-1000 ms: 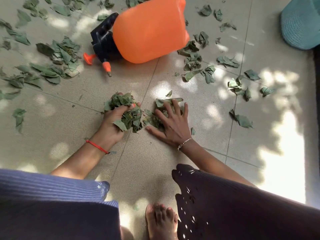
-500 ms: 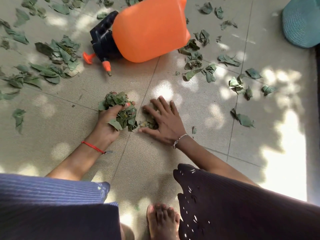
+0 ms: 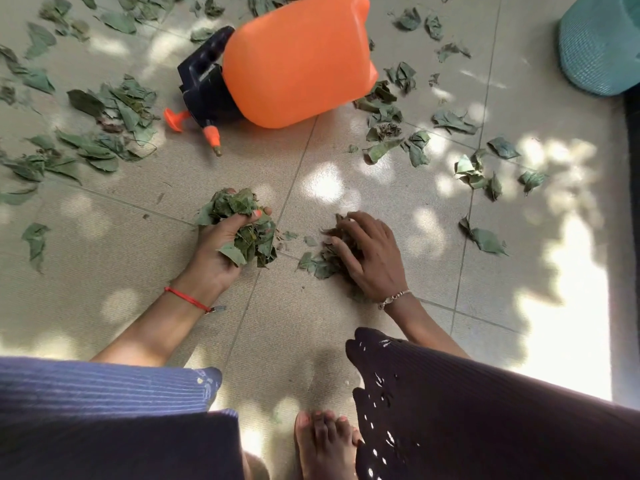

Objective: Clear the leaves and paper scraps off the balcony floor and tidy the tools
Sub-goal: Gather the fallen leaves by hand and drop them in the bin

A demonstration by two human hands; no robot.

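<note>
Sun-dappled floor tiles: left hand grip clutches leaves; right hand grip half-curled over scraps.

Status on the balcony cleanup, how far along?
Early. Done: only the tile patch around the hands looks mostly swept. In hand: the left hand grips a bunch of leaves, and the right hand rakes a small pile together. Left: scattered leaves at left and right, and the orange sprayer lies on its side. No paper scraps visible.
</note>
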